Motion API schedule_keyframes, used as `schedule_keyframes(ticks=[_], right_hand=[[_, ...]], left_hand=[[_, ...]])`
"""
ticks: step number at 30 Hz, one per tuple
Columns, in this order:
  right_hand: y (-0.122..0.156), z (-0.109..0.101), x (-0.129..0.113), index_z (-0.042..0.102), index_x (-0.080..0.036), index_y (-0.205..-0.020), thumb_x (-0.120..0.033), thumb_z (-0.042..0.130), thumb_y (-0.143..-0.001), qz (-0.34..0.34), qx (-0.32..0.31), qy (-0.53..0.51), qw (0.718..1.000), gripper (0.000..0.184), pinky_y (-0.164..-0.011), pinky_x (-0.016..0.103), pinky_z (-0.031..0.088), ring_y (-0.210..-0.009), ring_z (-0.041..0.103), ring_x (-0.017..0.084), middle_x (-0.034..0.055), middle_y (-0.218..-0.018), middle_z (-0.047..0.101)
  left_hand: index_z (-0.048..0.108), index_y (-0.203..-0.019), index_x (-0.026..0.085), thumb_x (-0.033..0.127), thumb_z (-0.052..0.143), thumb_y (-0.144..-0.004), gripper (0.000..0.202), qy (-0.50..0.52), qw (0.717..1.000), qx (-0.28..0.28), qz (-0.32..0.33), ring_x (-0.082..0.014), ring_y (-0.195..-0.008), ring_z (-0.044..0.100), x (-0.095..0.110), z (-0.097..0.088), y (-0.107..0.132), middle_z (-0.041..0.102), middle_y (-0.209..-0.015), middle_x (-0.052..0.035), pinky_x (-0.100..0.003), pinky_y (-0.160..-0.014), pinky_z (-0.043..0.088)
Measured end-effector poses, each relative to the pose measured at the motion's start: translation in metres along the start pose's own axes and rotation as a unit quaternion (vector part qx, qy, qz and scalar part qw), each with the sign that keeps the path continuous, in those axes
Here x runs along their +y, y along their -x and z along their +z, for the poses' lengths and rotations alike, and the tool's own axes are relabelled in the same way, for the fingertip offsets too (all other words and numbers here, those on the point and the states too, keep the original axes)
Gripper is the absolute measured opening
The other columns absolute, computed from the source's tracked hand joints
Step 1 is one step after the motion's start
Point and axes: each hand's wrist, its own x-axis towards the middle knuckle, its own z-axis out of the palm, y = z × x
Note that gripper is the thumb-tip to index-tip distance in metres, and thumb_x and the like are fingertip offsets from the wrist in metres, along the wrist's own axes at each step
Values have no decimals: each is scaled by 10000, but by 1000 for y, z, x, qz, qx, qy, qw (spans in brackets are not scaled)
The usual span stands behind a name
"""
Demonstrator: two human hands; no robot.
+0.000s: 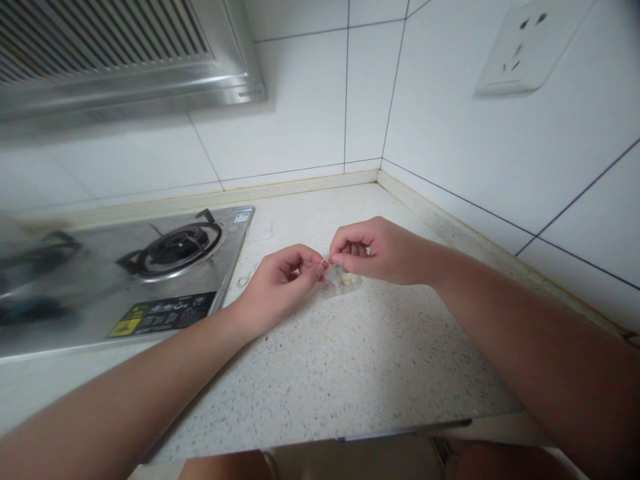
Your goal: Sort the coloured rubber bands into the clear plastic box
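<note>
Over the middle of the counter, my left hand (283, 283) and my right hand (383, 250) meet at the fingertips. Both are closed in a pinch on a thin, pale reddish band (325, 263), which looks like a small rubber band. Just beneath my fingers lies a clear plastic case (330, 291) with compartments, partly hidden by the hands. A yellowish loop (346, 280) shows in its right part. To the left of my left hand, several thin yellowish rings (243, 281) rest on the counter, close to the stove's edge.
A steel gas stove (231, 250) with black burner supports is set into the speckled counter (320, 373) on the left. Above it hangs a range hood (235, 83). Tiled walls meet in the corner behind the hands. A wall socket (525, 50) is at upper right.
</note>
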Motion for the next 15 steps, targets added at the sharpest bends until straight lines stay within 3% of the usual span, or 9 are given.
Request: schedule_keyframes(ticks=[15], right_hand=[[1,0,2,706,-146,-889,-370,671,-886,3,0,-13,1000,227,-578,246,360,-609,489,96,-10,-687,613]], left_hand=[[674,-871,148,312,693,-883,166,-1,1000,29,8,-81,-580,485,-5,-2,-2,647,-727,-14,-205,-518,368]])
